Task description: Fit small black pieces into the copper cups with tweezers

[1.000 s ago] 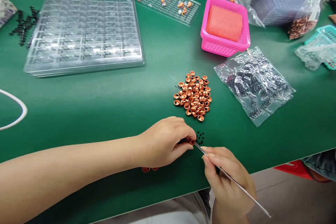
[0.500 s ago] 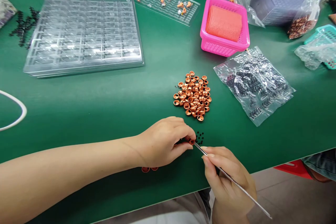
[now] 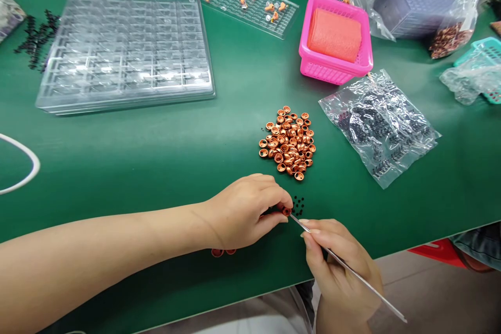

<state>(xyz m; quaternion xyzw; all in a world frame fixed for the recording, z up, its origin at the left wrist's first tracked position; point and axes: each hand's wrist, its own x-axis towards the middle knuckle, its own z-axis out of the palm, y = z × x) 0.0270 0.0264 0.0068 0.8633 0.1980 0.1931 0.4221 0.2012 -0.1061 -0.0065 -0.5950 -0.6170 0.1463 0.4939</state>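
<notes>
Between thumb and fingertips, my left hand (image 3: 252, 209) pinches a small copper-coloured cup (image 3: 286, 212) just above the table. My right hand (image 3: 340, 261) grips a thin metal rod-like tool (image 3: 362, 282) like a pen, its tip at the cup's opening. Whether the tip is inside the cup cannot be made out. Tiny black pieces (image 3: 298, 203) lie scattered right beside the cup. Beyond my left hand is a pile of copper-coloured cups (image 3: 289, 146). A few reddish cups (image 3: 217, 252) show partly from under my left wrist.
A stack of clear compartment trays (image 3: 129, 52) lies at the back left. Further right are a clear sheet with small peach-coloured parts (image 3: 250, 5), a pink basket (image 3: 336, 70) with an orange-red block, and a plastic bag of black parts (image 3: 383, 128). A white cable (image 3: 33, 162) curves at left.
Both hands keep almost the same place. The tool's rear end has risen very slightly; the cup stays pinched in my left hand.
</notes>
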